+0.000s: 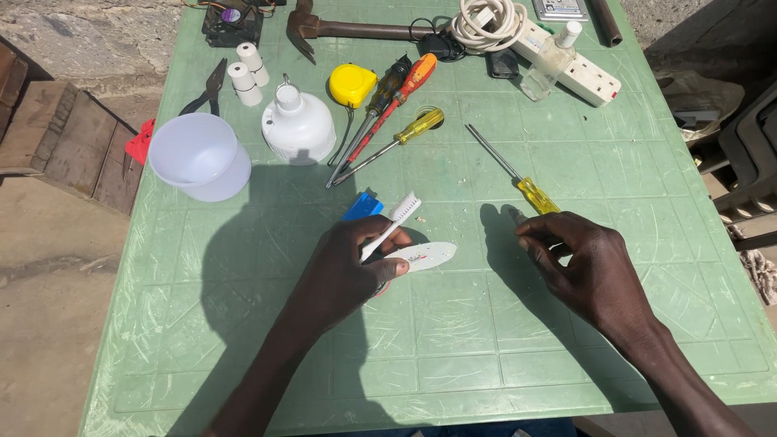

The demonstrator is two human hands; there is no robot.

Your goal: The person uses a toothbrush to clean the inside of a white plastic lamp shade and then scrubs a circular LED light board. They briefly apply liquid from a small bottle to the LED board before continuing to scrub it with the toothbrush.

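My left hand [350, 267] holds a white toothbrush [392, 223], bristles up and to the right, together with a flat white oval plate [425, 256] under the fingers. A blue object [362, 207] peeks out behind that hand. My right hand [584, 263] rests on the green table [453, 340]; its fingertips touch the handle end of a yellow-handled screwdriver [518, 180] whose shaft points up-left. Whether the fingers grip it is unclear.
A white bulb body [298, 127], a translucent dome cover [199, 155], three more screwdrivers [388, 129], a yellow tape measure [352, 84], pliers [207, 89], two white cylinders [248, 71], a hammer [340, 29], a power strip with coiled cable [566, 65] and a clear bottle [552, 57] lie at the back.
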